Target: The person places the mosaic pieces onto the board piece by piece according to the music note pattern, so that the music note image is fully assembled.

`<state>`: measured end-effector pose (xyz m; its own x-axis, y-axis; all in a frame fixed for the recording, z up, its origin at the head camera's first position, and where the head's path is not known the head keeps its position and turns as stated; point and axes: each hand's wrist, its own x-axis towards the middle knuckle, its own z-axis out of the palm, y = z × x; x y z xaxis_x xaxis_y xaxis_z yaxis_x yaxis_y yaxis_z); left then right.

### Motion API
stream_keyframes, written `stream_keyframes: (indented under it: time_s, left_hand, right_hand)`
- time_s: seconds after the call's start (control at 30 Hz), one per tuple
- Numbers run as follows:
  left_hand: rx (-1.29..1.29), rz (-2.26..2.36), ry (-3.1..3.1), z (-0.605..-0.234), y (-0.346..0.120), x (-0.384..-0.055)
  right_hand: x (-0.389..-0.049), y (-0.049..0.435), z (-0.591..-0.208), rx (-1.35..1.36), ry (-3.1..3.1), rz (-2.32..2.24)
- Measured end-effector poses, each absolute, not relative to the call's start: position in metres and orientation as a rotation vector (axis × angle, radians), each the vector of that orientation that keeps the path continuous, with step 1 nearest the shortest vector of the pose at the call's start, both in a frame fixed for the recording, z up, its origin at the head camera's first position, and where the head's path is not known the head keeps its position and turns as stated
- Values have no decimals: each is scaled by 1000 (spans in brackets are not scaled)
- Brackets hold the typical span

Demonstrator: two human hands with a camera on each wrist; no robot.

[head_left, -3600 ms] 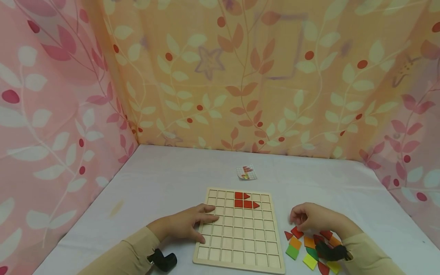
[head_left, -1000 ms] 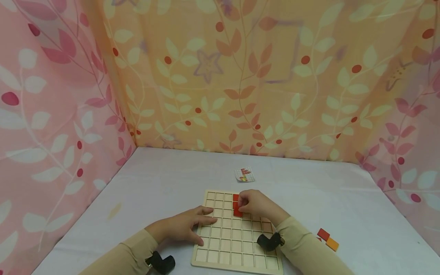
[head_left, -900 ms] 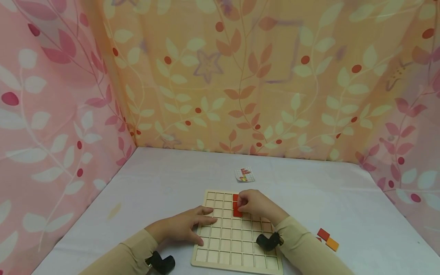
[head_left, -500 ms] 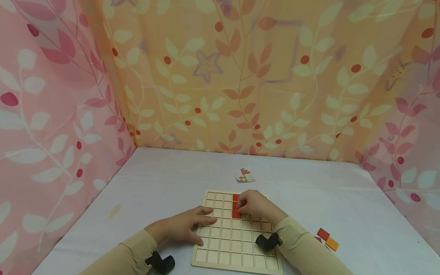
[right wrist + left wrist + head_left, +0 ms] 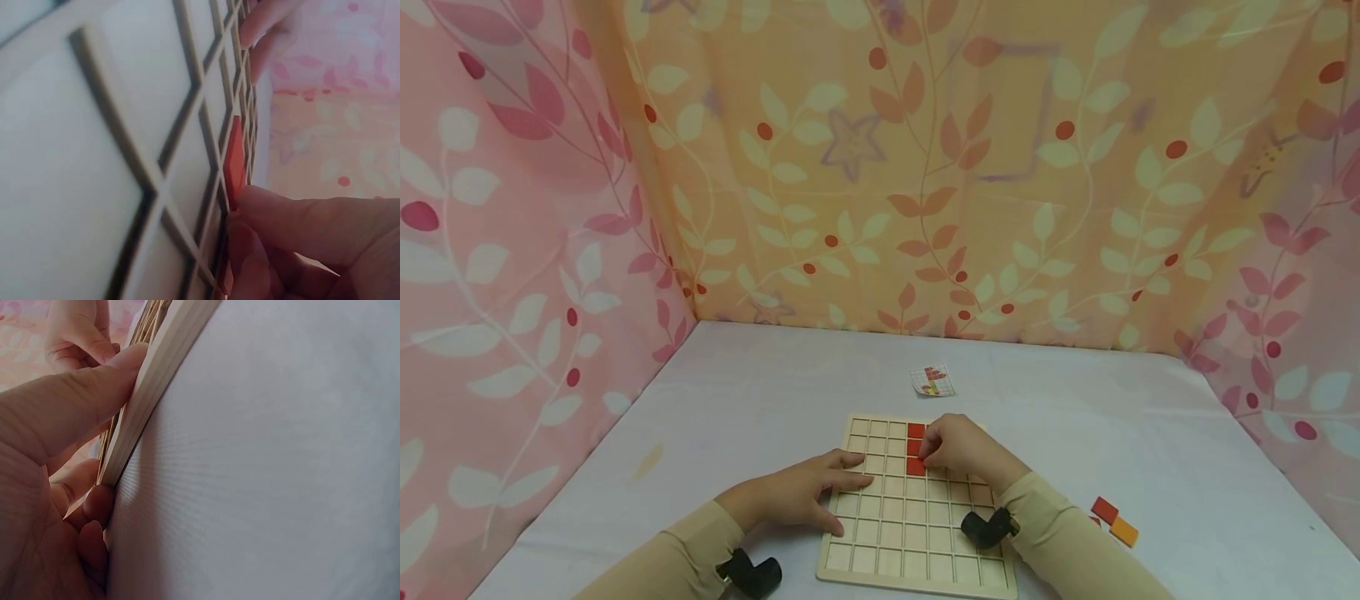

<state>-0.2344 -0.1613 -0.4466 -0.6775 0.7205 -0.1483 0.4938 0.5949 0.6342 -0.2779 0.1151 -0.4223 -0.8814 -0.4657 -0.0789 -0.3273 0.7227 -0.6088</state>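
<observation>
A wooden grid board [image 5: 880,533] lies on the table. My left hand [image 5: 797,492] rests along its left side with spread fingers on the frame and grid; the left wrist view has its thumb [image 5: 81,400] over the board's edge. Red square tiles [image 5: 916,431] stand in one column near the board's top. At the lowest red tile [image 5: 915,466], my right hand [image 5: 962,446] bends thumb and forefinger together, pinching its right side. The right wrist view shows that tile [image 5: 234,162] seated in the grid beside the thumb tip. Cells right of the column are hidden behind this hand.
Right of the board lie a loose red tile [image 5: 1105,508] and an orange tile [image 5: 1124,532]; the right sleeve [image 5: 1075,533] covers the area beside them. Behind the board is a small printed pattern card [image 5: 933,381]. Patterned cloth walls [image 5: 820,208] enclose the table.
From the pile of pieces at the right, my right hand has come over the board. A third red square now sits under the first two, shifted slightly down-left into its cell. The left hand stays put.
</observation>
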Motion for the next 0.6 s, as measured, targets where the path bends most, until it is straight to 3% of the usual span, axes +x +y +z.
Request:
stream_keyframes:
  time_s: [0.23, 0.6]
  left_hand:
    - [980, 797, 2433, -448, -159, -236]
    - [964, 833, 2414, -447, -162, -235]
  right_hand:
    - [-277, 142, -413, -649, 2694, -921]
    - [-265, 203, -398, -444, 2741, -931]
